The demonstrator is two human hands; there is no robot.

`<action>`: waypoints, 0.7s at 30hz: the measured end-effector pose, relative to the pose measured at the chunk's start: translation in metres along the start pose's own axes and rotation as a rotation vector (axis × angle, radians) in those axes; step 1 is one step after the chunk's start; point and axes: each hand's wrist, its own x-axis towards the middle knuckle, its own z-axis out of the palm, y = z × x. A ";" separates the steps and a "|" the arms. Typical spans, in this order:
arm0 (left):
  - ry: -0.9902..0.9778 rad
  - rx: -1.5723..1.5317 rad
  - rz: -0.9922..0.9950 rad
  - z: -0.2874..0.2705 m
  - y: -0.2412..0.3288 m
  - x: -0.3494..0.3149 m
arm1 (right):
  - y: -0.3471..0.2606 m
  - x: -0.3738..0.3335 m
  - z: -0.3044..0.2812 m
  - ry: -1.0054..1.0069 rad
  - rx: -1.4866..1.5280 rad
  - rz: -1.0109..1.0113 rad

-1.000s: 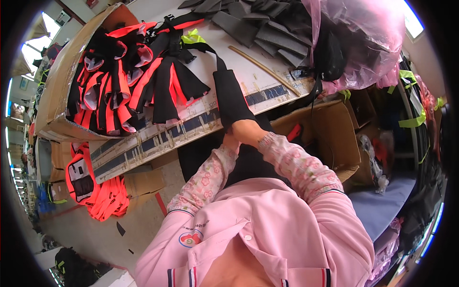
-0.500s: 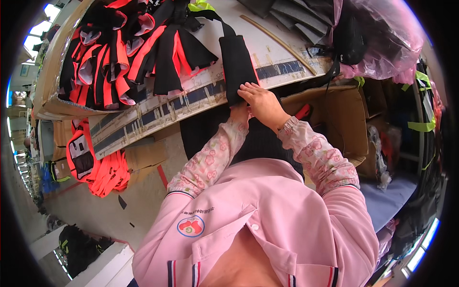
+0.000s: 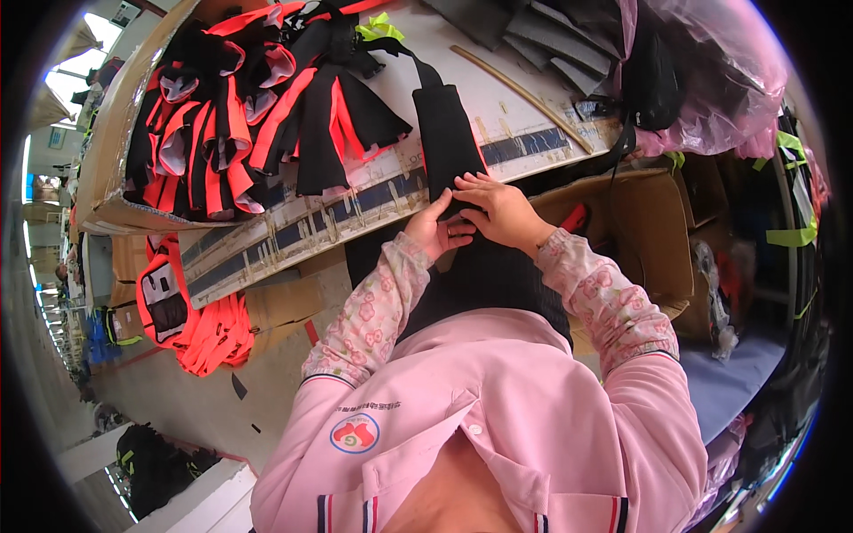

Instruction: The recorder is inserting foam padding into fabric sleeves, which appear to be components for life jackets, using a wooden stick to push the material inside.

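Observation:
A long black fabric piece (image 3: 444, 129) with an orange-red edge lies across the front edge of the table, a narrow black strap running from its far end. My left hand (image 3: 430, 231) is at its near end, thumb along the left edge and fingers curled below. My right hand (image 3: 508, 213) grips the near right corner, fingertips on top. The two hands almost touch, and the fabric between them is partly hidden. To the left, a heap of black and orange-red fabric pieces (image 3: 311, 133) with pale linings spills from a cardboard box (image 3: 107, 191).
A thin wooden stick (image 3: 524, 98) and grey foam sheets (image 3: 560, 44) lie on the table (image 3: 418, 35). Pink plastic wrapping (image 3: 720, 71) bulges at the right. Below it stands an open cardboard box (image 3: 653, 222). Orange-red items (image 3: 209, 329) hang under the table's left end.
My left hand has come out from under the fabric's near end, and its thumb and fingers now show. My right hand has shifted slightly right and down, its fingers more bent.

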 end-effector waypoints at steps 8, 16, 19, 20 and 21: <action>0.147 0.239 0.071 -0.007 -0.024 0.010 | -0.010 0.048 0.017 0.207 -0.336 -0.005; 0.358 0.335 0.109 -0.003 -0.040 0.030 | 0.030 0.091 0.037 0.211 -0.250 0.164; 0.364 0.448 0.211 -0.014 -0.052 0.040 | 0.049 0.122 0.041 0.178 -0.289 0.227; 0.385 0.495 0.185 -0.015 -0.054 0.043 | 0.055 0.134 0.040 0.145 -0.275 0.301; 0.391 0.521 0.195 -0.011 -0.056 0.043 | 0.062 0.141 0.038 0.106 -0.269 0.323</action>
